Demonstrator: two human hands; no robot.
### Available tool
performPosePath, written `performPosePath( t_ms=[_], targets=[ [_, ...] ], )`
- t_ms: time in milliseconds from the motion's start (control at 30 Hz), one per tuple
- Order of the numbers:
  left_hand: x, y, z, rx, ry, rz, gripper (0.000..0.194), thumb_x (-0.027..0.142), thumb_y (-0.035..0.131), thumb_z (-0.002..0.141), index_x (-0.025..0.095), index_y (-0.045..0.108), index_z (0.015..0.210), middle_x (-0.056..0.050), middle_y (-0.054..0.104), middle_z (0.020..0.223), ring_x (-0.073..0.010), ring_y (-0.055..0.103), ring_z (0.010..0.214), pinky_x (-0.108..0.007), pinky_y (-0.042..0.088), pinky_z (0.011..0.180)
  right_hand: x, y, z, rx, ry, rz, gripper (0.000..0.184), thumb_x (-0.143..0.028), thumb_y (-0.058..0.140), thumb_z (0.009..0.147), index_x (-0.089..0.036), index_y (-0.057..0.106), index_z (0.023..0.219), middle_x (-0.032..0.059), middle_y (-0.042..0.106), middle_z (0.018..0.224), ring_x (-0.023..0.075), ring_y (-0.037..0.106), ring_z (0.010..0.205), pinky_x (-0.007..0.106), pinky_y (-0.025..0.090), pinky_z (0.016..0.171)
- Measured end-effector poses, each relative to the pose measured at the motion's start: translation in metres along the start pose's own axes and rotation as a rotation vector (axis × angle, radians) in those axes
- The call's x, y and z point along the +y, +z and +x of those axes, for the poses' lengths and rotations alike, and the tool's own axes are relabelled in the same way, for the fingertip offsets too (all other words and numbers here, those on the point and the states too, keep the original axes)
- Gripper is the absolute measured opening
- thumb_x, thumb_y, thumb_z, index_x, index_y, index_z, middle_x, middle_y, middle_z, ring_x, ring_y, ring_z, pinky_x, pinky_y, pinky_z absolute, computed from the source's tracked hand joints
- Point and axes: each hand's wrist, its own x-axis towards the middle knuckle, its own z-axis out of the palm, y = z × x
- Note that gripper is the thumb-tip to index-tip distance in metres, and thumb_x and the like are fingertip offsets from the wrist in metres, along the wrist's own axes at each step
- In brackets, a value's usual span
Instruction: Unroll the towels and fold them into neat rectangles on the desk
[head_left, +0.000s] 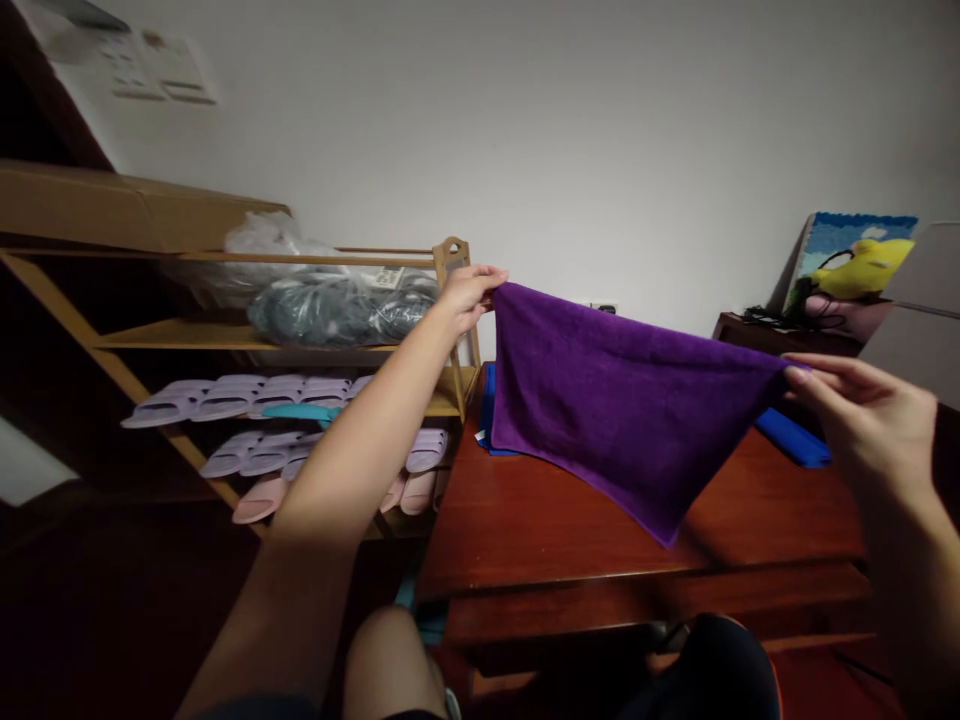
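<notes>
A purple towel (607, 400) hangs stretched in the air between my two hands, above a reddish-brown wooden table (510, 520). My left hand (472, 295) pinches its upper left corner. At the upper right corner, my right hand (870, 410) grips the cloth between thumb and fingers. The towel's lower edge droops toward the tabletop, lowest on the right side. Behind it, partly hidden, blue folded cloth (489, 400) shows at the left of the table, and a blue item (795, 440) shows at the right near my right hand.
To the left, a wooden rack (142, 335) holds several pale slippers (225, 395) and plastic-wrapped bundles (337, 305), with a cardboard box (135, 205) on top. A picture panel (817, 240) and a yellow plush toy (870, 270) stand at the back right. My knees are below the table's front edge.
</notes>
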Motion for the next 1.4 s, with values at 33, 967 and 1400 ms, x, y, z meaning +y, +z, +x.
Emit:
performPosePath(
  t_ms=[33, 967, 1400],
  targets=[
    [0.007, -0.006, -0.005, -0.002, 0.025, -0.016, 0.018, 0.01, 0.075, 0.07, 0.015, 0.057, 0.066, 0.004, 0.058, 0.056, -0.0076, 0.055, 0.049, -0.02, 0.049, 0.057, -0.001, 0.001, 0.011, -0.009, -0.003, 0.039, 0.041, -0.032, 0.078, 0.066, -0.012, 0.072, 0.101, 0.0096, 0.07, 0.083, 0.0136, 0.065, 0.068, 0.028, 0.055, 0.074],
    [0.046, -0.044, -0.046, 0.024, 0.13, 0.044, 0.008, 0.002, 0.065, 0.076, 0.009, 0.067, 0.072, -0.005, 0.066, 0.071, -0.0137, 0.065, 0.073, -0.029, 0.05, 0.078, -0.015, 0.036, 0.094, -0.015, -0.073, 0.176, 0.051, -0.027, 0.078, 0.065, 0.004, 0.066, 0.104, 0.0227, 0.067, 0.092, 0.0151, 0.065, 0.067, 0.034, 0.051, 0.067],
    [0.036, -0.042, -0.027, 0.05, 0.108, -0.08, 0.01, 0.008, 0.065, 0.077, 0.012, 0.067, 0.068, -0.005, 0.067, 0.072, -0.0119, 0.064, 0.068, -0.025, 0.051, 0.071, -0.019, 0.052, 0.099, -0.036, 0.023, 0.358, 0.047, -0.014, 0.078, 0.064, 0.007, 0.063, 0.103, 0.0242, 0.066, 0.095, 0.0133, 0.065, 0.068, 0.033, 0.049, 0.068]
  ],
)
